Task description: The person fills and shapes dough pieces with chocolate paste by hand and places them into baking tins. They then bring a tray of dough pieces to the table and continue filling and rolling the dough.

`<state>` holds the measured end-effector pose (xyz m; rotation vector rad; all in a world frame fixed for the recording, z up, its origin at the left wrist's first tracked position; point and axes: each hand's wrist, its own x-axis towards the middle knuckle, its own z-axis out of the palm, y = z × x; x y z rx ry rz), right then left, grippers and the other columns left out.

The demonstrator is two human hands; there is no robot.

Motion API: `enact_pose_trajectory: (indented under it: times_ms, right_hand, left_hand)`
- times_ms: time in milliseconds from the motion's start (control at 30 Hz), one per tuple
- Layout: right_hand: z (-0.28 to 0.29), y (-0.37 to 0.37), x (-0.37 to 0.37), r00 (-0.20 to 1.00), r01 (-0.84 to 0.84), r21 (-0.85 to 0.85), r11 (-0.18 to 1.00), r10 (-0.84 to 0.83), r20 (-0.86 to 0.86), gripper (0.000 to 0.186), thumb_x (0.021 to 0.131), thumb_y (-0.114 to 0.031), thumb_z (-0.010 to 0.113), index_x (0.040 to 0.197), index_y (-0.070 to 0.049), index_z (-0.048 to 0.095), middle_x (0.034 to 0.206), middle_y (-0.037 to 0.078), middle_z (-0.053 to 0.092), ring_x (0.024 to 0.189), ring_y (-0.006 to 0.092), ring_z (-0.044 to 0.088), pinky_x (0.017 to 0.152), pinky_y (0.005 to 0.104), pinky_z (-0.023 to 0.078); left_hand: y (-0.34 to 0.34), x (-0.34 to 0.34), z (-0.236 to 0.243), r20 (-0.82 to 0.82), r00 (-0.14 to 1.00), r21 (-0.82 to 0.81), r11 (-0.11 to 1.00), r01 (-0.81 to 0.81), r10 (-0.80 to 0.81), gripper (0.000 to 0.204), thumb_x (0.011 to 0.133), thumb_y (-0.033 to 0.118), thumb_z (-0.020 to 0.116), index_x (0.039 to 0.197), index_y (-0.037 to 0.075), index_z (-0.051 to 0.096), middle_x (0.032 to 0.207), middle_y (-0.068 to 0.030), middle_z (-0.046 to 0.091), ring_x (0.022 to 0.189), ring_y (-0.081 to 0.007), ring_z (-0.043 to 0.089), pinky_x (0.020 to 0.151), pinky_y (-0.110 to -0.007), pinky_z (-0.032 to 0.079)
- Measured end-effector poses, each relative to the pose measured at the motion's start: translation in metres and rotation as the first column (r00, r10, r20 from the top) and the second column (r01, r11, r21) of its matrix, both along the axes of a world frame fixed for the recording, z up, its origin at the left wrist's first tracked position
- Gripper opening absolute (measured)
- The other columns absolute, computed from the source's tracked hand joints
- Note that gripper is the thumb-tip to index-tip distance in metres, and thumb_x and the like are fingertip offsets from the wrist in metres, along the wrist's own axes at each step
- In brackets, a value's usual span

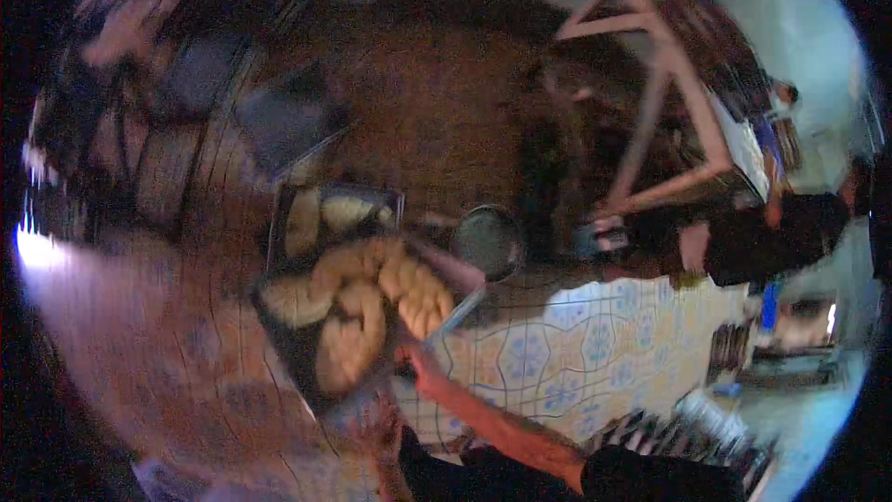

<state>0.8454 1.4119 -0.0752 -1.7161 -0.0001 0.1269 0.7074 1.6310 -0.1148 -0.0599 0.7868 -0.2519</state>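
A dark baking tray (pixel 311 381) is tilted in front of me, carrying several golden-brown loaves or pastries (pixel 358 335) in curved and braided shapes. My right hand (pixel 418 374) is closed on the tray's near right edge; the arm reaches in from the lower right. Just below the near edge of the tray is my left hand (pixel 376 423), blurred, with its fingers looking stretched out and apart. Whether it touches the tray from beneath is unclear. Behind lies a second tray (pixel 401 209) with paler pieces of baked dough (pixel 348 212).
A round grey-green pan or bowl (pixel 488 242) stands beyond the trays. At right rises a wooden frame with slanted bars (pixel 683 84), close to a person in dark clothes (pixel 776 237). Patterned tiles (pixel 557 353) cover the floor; a dark rack-like thing (pixel 669 437) sits lower right.
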Motion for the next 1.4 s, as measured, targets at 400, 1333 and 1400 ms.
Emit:
enact_pose_trajectory:
  times_ms: [400, 1333, 1400]
  right_hand:
    - [0.288, -0.308, -0.537, 0.831, 0.502, 0.217, 0.837, -0.398, -0.389, 0.032, 0.078, -0.002, 0.064, 0.106, -0.007, 0.049, 0.099, 0.004, 0.050, 0.090, 0.0191, 0.050, 0.082, 0.0329, 0.043]
    - [0.558, -0.682, -0.725, -0.592, 0.026, 0.506, -0.862, -0.422, -0.687, 0.051, 0.081, -0.036, 0.059, 0.125, -0.010, 0.053, 0.113, 0.007, 0.062, 0.100, 0.0286, 0.058, 0.091, 0.0481, 0.046]
    - [0.547, -0.684, -0.752, -0.573, -0.037, 0.484, -0.874, -0.379, -0.727, 0.052, 0.082, -0.037, 0.058, 0.124, -0.008, 0.052, 0.114, 0.009, 0.061, 0.099, 0.0288, 0.059, 0.090, 0.0467, 0.048]
  left_hand:
    - [-0.410, -0.158, 0.314, 0.008, 0.556, 0.717, 0.393, 0.577, -0.831, 0.073, 0.084, 0.020, 0.053, 0.150, 0.014, 0.021, 0.119, -0.0173, 0.056, 0.101, -0.0309, 0.058, 0.084, -0.043, 0.050]
    - [-1.059, -0.311, 0.572, 0.210, -0.775, 0.978, 0.138, 0.159, -0.596, 0.088, 0.058, 0.004, 0.053, 0.144, 0.004, 0.035, 0.129, -0.0183, 0.049, 0.105, -0.0277, 0.058, 0.086, -0.032, 0.050]
    - [-1.052, -0.338, 0.612, 0.350, -0.644, 0.931, 0.174, 0.321, -0.680, 0.092, 0.056, 0.002, 0.052, 0.146, 0.005, 0.032, 0.129, -0.0188, 0.048, 0.104, -0.0294, 0.058, 0.079, -0.036, 0.053]
